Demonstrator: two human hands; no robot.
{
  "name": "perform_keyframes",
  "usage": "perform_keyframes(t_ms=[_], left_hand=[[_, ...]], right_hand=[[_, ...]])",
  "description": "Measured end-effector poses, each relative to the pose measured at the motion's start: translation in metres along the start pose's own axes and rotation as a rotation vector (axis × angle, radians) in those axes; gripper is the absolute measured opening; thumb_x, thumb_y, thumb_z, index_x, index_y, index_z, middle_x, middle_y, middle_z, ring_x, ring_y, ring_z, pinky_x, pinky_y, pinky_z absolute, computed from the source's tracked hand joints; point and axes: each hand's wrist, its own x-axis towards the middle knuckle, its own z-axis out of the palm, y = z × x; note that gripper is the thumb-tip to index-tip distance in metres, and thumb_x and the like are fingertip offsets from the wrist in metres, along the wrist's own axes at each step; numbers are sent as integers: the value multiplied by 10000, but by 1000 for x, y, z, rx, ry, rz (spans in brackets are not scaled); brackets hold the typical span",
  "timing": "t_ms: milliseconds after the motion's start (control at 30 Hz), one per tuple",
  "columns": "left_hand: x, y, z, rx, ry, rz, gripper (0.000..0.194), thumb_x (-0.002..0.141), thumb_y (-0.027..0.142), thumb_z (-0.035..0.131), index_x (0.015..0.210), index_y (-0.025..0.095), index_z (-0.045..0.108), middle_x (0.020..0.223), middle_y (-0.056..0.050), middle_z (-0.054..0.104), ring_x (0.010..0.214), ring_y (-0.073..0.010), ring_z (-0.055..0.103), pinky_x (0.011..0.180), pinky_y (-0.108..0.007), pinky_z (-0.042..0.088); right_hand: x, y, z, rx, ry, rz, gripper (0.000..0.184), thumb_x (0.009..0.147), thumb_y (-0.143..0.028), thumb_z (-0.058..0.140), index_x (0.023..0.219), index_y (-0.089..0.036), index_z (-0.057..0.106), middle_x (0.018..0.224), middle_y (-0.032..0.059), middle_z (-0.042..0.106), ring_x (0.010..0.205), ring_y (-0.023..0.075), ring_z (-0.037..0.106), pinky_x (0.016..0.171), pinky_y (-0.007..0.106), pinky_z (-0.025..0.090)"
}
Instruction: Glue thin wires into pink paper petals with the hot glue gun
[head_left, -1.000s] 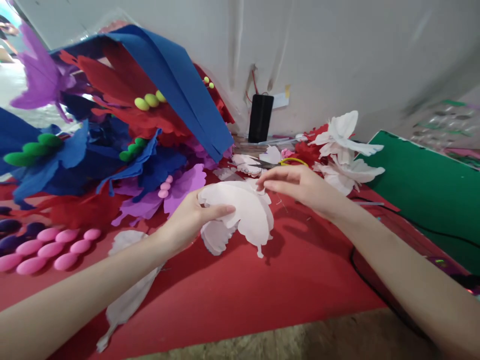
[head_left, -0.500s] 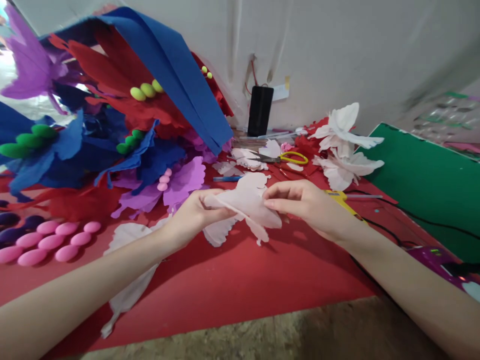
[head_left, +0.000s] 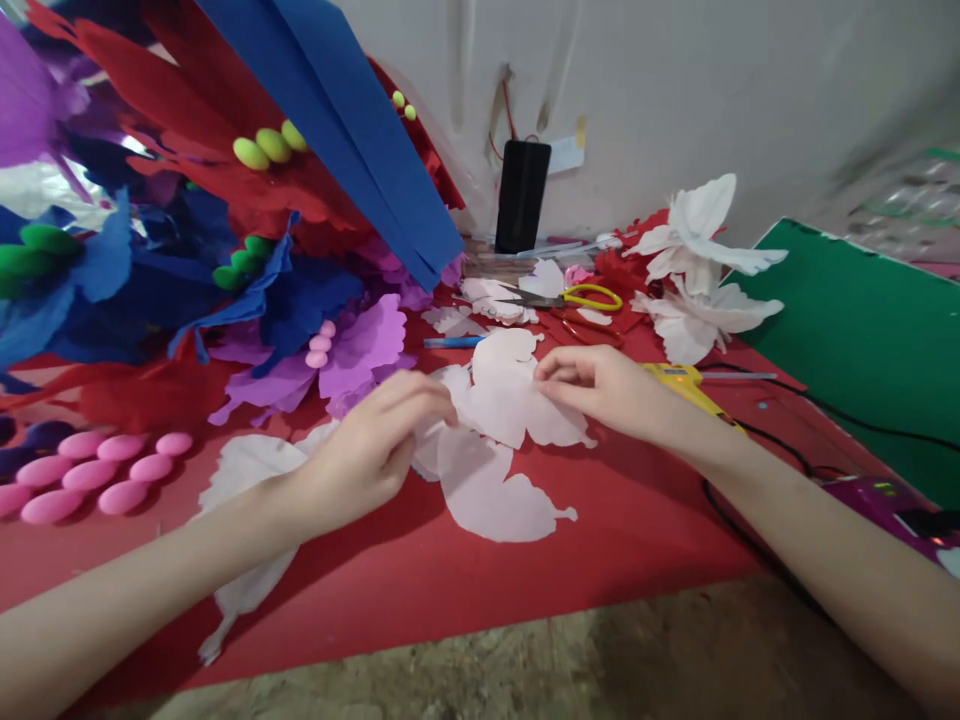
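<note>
A white butterfly-shaped cutout lies spread above the red surface. My right hand pinches the edge of its upper right wing between thumb and fingertips. Just left of the cutouts, my left hand hovers with fingers loosely bent and a gap beside the thumb; nothing shows in it. Its fingertips come close to a second white wing-shaped cutout lying lower, though contact is unclear. Another white cutout is partly covered by my left forearm.
Yellow-handled scissors, a blue pen and a yellow glue gun lie behind. Blue folded sheets lean over butterflies at left, near pink ovals. White butterflies stand by a green board; a phone rests against the wall.
The folded white cutout has been spread out, showing separate wing shapes. My left hand has let go and moved slightly left and lower. The view has shifted slightly.
</note>
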Motion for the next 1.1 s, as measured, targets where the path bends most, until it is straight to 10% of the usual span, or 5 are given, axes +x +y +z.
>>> perform_keyframes(t_ms=[167, 367, 700, 833, 1100], left_hand=[[-11, 12, 3, 30, -316, 350, 496, 657, -67, 301, 995, 171, 575, 1091, -60, 652, 1070, -172, 554, 1020, -378, 355], [-18, 27, 8, 18, -498, 331, 404, 808, 12, 316, 1038, 176, 606, 1095, -56, 657, 1093, -172, 548, 1123, -404, 206], [-26, 36, 16, -37, -515, 310, 254, 898, 209, 427, 1067, 173, 613, 1100, -76, 618, 1018, -201, 530, 1106, -417, 215], [-28, 33, 19, -32, -525, 338, 292, 894, 156, 397, 1109, 143, 594, 1106, -74, 600, 1004, -201, 520, 1092, -381, 233], [-27, 29, 22, -7, -450, 305, 302, 863, 62, 367, 1055, 129, 590, 1130, -65, 601, 1024, -195, 504, 1053, -340, 278]], right_hand=[[7, 6, -8, -92, 95, -26, 112, 717, -250, 511, 773, -174, 572, 624, -7, 597, 435, 64, 429, 427, 211, 325], [12, 5, -11, -258, 174, -128, 184, 727, -231, 494, 819, -185, 646, 780, 18, 652, 508, 74, 450, 488, 227, 345], [53, -28, -30, 9, -91, -245, 189, 701, -317, 570, 829, -198, 644, 804, 10, 622, 667, 103, 523, 604, 239, 412], [83, -21, -17, -220, -253, -178, 176, 712, -195, 521, 831, -188, 650, 719, -10, 601, 597, 82, 485, 556, 217, 380], [101, -8, 9, -369, -191, -264, 187, 687, -87, 504, 791, -154, 644, 818, 18, 650, 715, 98, 559, 670, 211, 421]])
